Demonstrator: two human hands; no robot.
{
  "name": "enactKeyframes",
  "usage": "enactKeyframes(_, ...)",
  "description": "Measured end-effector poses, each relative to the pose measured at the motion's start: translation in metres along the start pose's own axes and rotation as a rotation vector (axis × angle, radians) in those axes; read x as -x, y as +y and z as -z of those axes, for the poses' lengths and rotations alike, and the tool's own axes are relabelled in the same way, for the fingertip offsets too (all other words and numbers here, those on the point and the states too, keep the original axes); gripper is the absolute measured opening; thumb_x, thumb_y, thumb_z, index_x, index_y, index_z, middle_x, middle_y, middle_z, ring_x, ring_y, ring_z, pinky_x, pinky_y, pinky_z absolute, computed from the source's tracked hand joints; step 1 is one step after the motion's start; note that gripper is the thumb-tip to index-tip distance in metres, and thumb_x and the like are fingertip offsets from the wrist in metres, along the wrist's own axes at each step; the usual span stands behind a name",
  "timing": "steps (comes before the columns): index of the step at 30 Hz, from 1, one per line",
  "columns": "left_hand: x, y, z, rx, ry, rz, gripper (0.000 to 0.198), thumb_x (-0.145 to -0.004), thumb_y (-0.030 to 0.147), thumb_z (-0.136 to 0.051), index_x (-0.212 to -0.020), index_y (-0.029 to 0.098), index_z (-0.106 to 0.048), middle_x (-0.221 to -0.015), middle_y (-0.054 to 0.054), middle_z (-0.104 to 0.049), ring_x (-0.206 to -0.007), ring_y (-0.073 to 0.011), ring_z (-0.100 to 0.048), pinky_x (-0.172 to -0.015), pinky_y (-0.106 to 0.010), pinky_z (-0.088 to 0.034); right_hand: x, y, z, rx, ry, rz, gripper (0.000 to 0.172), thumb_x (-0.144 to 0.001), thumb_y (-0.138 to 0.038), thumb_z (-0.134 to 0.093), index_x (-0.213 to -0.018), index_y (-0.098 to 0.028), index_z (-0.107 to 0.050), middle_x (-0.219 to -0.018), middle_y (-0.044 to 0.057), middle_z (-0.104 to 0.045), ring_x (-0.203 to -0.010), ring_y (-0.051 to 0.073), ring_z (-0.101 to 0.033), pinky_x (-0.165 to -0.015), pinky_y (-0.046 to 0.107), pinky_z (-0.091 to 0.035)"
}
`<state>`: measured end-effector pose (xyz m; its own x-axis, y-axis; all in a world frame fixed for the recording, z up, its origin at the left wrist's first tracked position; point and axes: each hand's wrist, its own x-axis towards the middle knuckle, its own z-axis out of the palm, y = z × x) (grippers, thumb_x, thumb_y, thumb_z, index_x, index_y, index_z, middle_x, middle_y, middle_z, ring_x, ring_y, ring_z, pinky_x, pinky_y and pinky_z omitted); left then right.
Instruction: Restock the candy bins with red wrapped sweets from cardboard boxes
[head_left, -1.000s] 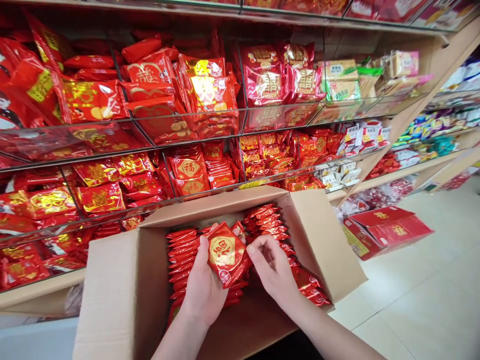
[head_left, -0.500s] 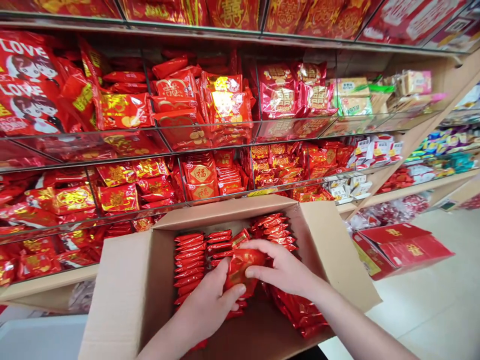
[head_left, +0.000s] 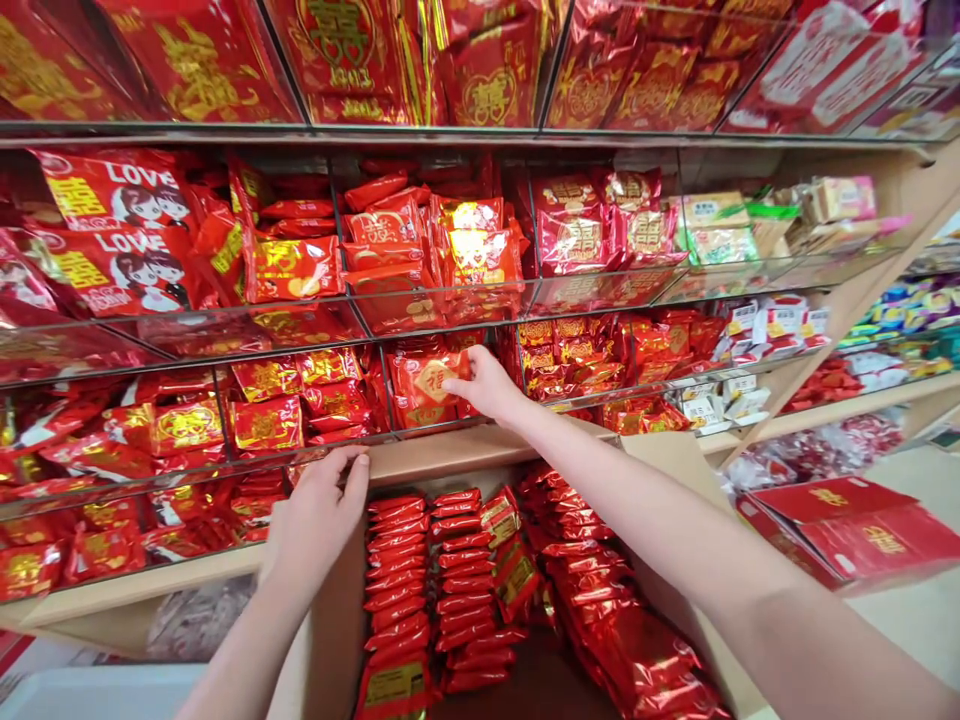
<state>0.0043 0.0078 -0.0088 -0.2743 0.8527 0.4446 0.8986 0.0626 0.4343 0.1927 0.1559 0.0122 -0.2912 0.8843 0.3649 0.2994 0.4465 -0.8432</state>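
My right hand (head_left: pixel 487 388) reaches into a glass-fronted shelf compartment, its fingers closed on a stack of red foil packets (head_left: pixel 429 385) with gold characters. My left hand (head_left: pixel 321 510) grips the far left corner of an open cardboard box (head_left: pixel 427 455) below the shelf. The box holds several rows of upright red packets (head_left: pixel 420 570), with looser ones piled at the right side.
Glass-divided shelves (head_left: pixel 300 325) full of red and gold snack packs run across the view. Pale biscuit packs (head_left: pixel 720 235) sit at the right. A red carton (head_left: pixel 847 530) stands on the floor at the right, beside more shelving.
Both hands were in the box around red packets. My right hand has lifted packets up into the shelf compartment; my left hand has moved to the box's corner. The view tilted upward.
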Motion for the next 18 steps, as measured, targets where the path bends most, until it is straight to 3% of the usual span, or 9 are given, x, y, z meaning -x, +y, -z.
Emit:
enactKeyframes(4, 0.006, -0.002, -0.005, -0.035, 0.023, 0.001, 0.033, -0.083, 0.043, -0.038, -0.09, 0.021, -0.061, -0.091, -0.006, -0.067, -0.087, -0.023, -0.06, -0.075, -0.032, -0.044, -0.007, 0.001, -0.016, 0.212, -0.126, -0.003, 0.033, -0.066, -0.029, -0.068, -0.088, -0.018, -0.046, -0.088, 0.002, -0.058, -0.08, 0.015, -0.056, -0.072, 0.029, -0.043)
enactKeyframes(10, 0.007, -0.003, -0.007, -0.044, 0.031, -0.017, 0.031, -0.084, 0.041, -0.037, -0.089, 0.021, -0.061, -0.092, -0.006, -0.067, -0.09, -0.0224, -0.059, -0.08, -0.031, -0.042, -0.005, -0.001, -0.013, 0.404, -0.157, 0.026, 0.035, -0.066, -0.023, -0.07, -0.093, -0.019, -0.048, -0.092, 0.005, -0.056, -0.091, 0.022, -0.053, -0.08, 0.036, -0.039)
enactKeyframes(18, 0.008, -0.003, -0.008, -0.093, 0.018, 0.005, 0.03, -0.084, 0.04, -0.037, -0.089, 0.022, -0.06, -0.091, -0.004, -0.067, -0.091, -0.0223, -0.059, -0.077, -0.031, -0.043, -0.009, 0.003, -0.011, 0.553, -0.227, -0.007, 0.033, -0.06, -0.028, -0.075, -0.083, -0.019, -0.051, -0.086, 0.005, -0.059, -0.086, 0.024, -0.055, -0.074, 0.035, -0.04)
